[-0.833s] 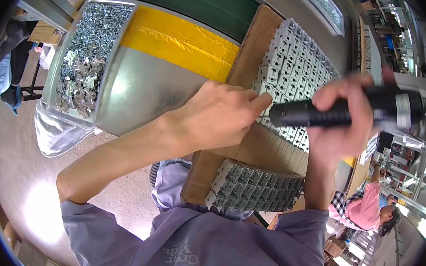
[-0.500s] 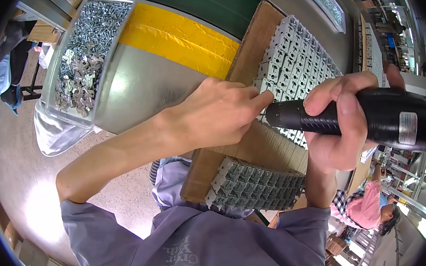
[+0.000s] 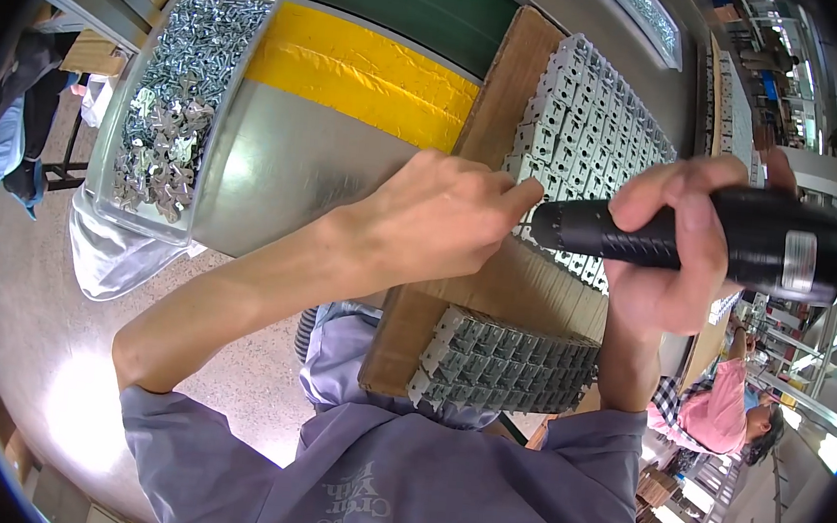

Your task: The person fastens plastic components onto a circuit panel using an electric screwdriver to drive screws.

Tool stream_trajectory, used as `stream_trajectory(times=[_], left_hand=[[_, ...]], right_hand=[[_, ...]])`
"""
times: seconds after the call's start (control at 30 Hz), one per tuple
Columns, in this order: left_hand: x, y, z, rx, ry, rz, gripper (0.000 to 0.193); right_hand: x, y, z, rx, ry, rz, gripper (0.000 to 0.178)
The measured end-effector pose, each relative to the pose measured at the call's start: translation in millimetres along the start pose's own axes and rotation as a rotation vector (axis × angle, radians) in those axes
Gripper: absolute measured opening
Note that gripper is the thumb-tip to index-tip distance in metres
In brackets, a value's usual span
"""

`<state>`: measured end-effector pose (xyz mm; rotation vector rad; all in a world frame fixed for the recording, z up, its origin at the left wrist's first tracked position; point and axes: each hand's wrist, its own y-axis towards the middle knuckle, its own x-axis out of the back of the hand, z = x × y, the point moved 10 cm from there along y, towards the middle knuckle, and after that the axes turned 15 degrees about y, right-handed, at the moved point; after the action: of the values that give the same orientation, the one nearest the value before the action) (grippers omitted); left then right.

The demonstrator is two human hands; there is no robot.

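My right hand (image 3: 670, 252) grips a black electric screwdriver (image 3: 705, 240), its tip pointing left toward a block of grey metal parts (image 3: 596, 128) laid in rows on a brown cardboard sheet (image 3: 510, 102). My left hand (image 3: 441, 219) rests fingers-down at the near edge of that block, fingertips touching the screwdriver's tip; whether it pinches a small piece is hidden. A second row of grey parts (image 3: 514, 362) lies on the cardboard nearer to me.
A clear plastic tray (image 3: 113, 213) full of small silver brackets sits at the left on a metal table (image 3: 288, 173) with a yellow strip (image 3: 355, 65) and green belt behind. A person in pink (image 3: 722, 408) is at the lower right.
My right hand has brought the screwdriver a little lower and closer to the camera, so it looks larger. My left hand stays at the edge of the parts block.
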<state>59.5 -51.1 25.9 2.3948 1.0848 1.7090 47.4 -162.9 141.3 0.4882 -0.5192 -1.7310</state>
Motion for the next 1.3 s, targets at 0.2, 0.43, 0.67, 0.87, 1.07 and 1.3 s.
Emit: stream_trajectory(times=[0.2, 0.43, 0.67, 0.87, 1.07, 1.3], left_hand=[[3.6, -3.1, 3.8, 0.016, -0.047, -0.006, 0.022], [5.5, -3.9, 2.1, 0.021, -0.046, 0.023, 0.023], [47.0, 21.4, -49.9, 0.118, -0.525, -0.009, 0.038], [25.3, 27.1, -69.8, 0.266, -0.860, 0.104, 0.019], [3.4, 25.6, -58.1, 0.505, -1.123, 0.081, 0.015], [-21.2, 24.6, -59.9, 0.517, -1.002, 0.120, 0.024]], right_hand=[[-14.9, -5.3, 2.6, -0.052, -0.053, 0.044, 0.046], [-26.5, -52.4, 33.2, -0.037, -0.024, 0.117, 0.029], [20.8, 0.7, 28.7, -0.087, 0.435, -0.192, 0.059], [68.2, -25.2, 45.4, 0.026, 0.278, -0.209, 0.047], [87.1, -82.3, 136.0, -0.015, 1.077, 0.128, 0.048], [84.4, -83.3, 154.8, -0.202, 1.167, 0.233, 0.046]])
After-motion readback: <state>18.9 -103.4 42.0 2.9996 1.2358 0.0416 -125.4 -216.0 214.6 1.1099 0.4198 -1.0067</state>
